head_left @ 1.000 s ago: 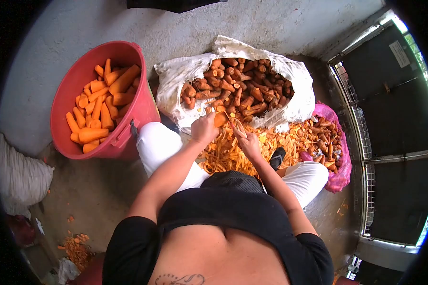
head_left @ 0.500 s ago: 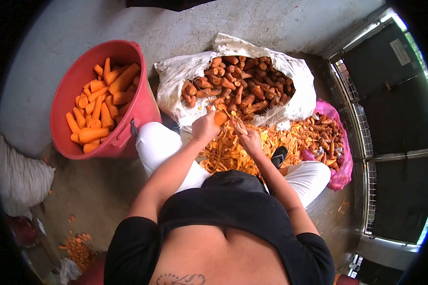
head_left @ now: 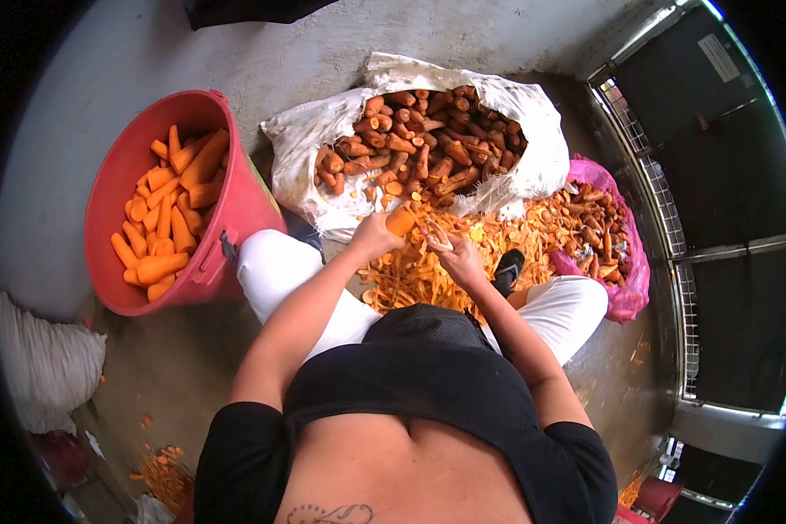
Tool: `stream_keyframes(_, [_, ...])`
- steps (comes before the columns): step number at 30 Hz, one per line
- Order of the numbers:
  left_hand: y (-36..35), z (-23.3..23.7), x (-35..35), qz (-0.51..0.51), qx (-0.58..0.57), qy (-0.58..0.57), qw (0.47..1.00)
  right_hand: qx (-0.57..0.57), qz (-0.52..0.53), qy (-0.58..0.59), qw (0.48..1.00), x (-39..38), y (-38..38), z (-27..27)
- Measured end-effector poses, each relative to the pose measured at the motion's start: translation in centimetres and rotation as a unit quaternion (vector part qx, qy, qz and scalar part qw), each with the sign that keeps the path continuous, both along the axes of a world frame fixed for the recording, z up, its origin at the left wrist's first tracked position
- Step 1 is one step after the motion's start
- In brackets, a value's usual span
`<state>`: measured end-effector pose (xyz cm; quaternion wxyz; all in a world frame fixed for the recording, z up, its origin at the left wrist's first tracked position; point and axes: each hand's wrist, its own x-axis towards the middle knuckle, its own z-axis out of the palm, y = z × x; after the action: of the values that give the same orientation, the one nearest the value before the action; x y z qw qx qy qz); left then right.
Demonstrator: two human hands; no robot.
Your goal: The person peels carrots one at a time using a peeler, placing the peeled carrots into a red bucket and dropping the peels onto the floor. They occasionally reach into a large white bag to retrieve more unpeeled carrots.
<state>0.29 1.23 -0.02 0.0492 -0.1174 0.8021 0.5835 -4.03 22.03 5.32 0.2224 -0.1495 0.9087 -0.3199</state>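
My left hand [head_left: 375, 237] is closed around a carrot [head_left: 400, 221], whose bright orange, peeled-looking end points away from me. Just to its right, my right hand [head_left: 459, 260] grips a small slim peeler [head_left: 439, 234], its blade too small to make out. A narrow gap separates the peeler from the carrot. Under both hands spreads a thick heap of orange peelings [head_left: 410, 279]. Beyond them, an opened white sack [head_left: 546, 131] holds many brownish unpeeled carrots [head_left: 454, 148].
A red bucket [head_left: 258, 205] of peeled carrots [head_left: 162, 210] stands at left. At right lies a pink mesh bag [head_left: 630, 253] with carrot pieces. Another white sack [head_left: 48, 349] sits far left. Dark gate panels [head_left: 716, 201] line the right, and a grey wall [head_left: 297, 61] rises behind.
The view has shifted slightly, so the bucket and sack appear further left. The peeler has moved a little away from the carrot; both hands keep their holds.
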Motion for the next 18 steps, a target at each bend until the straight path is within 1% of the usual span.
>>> stream_keyframes(2, [0.1,-1.1,-0.1,0.004,-0.020,0.013,1.000,-0.001,0.004,0.009,1.000,0.3,0.2,-0.3])
stream_keyframes(6, [0.5,-0.7,0.0,0.018,-0.068,0.000,0.998,0.022,-0.003,0.024,0.999,0.2,0.2,-1.1])
stream_keyframes(9, [0.0,-0.9,-0.1,0.020,-0.041,0.011,0.999,-0.011,0.004,0.032,0.999,-0.1,0.2,-2.4])
stream_keyframes(10, [-0.2,-1.2,-0.1,0.013,0.005,0.024,1.000,0.006,0.009,0.031,0.999,-0.3,0.2,-2.5])
stream_keyframes(13, [-0.5,-1.6,-0.1,-0.015,0.076,0.030,0.997,-0.015,0.017,0.032,0.999,0.0,0.5,-1.9])
stream_keyframes(16, [-0.2,-1.0,0.2,-0.028,0.103,0.043,0.993,-0.003,0.030,0.045,0.999,0.0,1.1,-2.2])
stream_keyframes(18, [-0.3,0.5,0.5,-0.037,0.172,-0.026,0.984,-0.013,0.017,0.045,0.999,0.2,0.9,-1.9])
